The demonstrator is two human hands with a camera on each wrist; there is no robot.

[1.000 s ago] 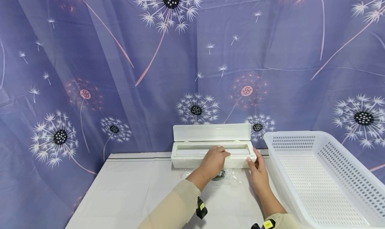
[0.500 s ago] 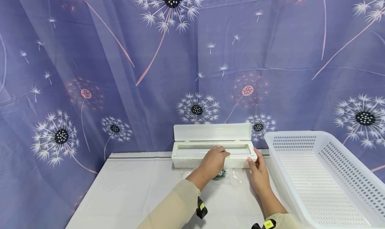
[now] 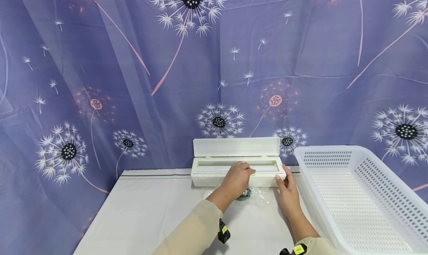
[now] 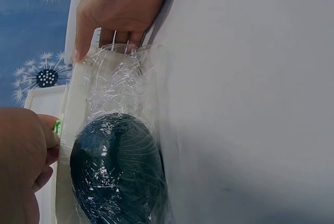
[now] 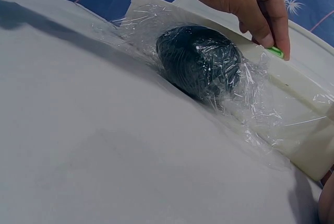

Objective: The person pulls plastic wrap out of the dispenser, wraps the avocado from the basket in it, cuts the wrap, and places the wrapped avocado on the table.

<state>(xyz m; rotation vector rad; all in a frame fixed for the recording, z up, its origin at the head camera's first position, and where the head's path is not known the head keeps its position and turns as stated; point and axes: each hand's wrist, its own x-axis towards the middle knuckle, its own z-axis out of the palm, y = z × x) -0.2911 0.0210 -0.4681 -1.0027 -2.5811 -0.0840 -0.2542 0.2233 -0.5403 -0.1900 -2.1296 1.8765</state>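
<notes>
A person's left hand (image 3: 235,178) reaches over the near edge of a white box (image 3: 264,181), its thumb and fingers pinching a small green slider (image 5: 276,52) on that edge. The right hand (image 3: 289,193) grips the right end of the box, thumb on the near side and the other fingers around the end. The box lies lengthwise from left to right at the far side of the desk (image 3: 143,210), its lid (image 3: 235,148) raised upright along the far edge, and a pale roll (image 3: 210,169) lies inside. Just on the near side of the box, below the left hand, a rounded dark object (image 4: 115,172) rests on the desk under clear film (image 4: 117,83); the wrinkled film stretches out to its left and right and lies up against the near wall of the box. To the right, near the right hand, stands a white perforated basket (image 3: 361,210). Both arms wear beige sleeves (image 3: 190,229), with a black device (image 3: 223,231) bearing a yellow label at the left wrist. Behind the desk hangs a blue-violet cloth (image 3: 174,113) printed with dandelions.
</notes>
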